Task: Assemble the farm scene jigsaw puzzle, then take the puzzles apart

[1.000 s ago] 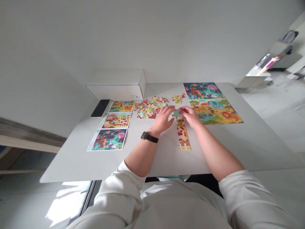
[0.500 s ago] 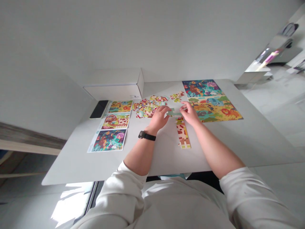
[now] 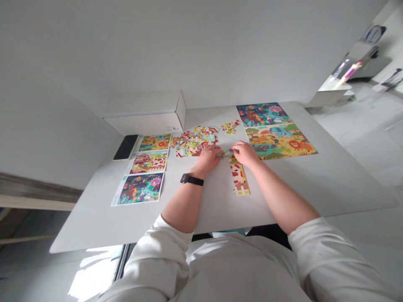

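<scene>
Over the white bench (image 3: 103, 218), the left hand (image 3: 206, 159) and right hand (image 3: 244, 153) pinch a small pale-green cardboard jigsaw piece (image 3: 226, 154) between their fingers, just above a red-and-cream joined puzzle strip (image 3: 239, 180).

Off-wht long-sleeve top (image 3: 239, 268), loose & creased, L sleeve (image 3: 160, 256) and R sleeve (image 3: 327, 251) bunched abv elbows; blk watch (image 3: 192, 180) w/ blk strap on L wrist (image 3: 199, 170).
</scene>
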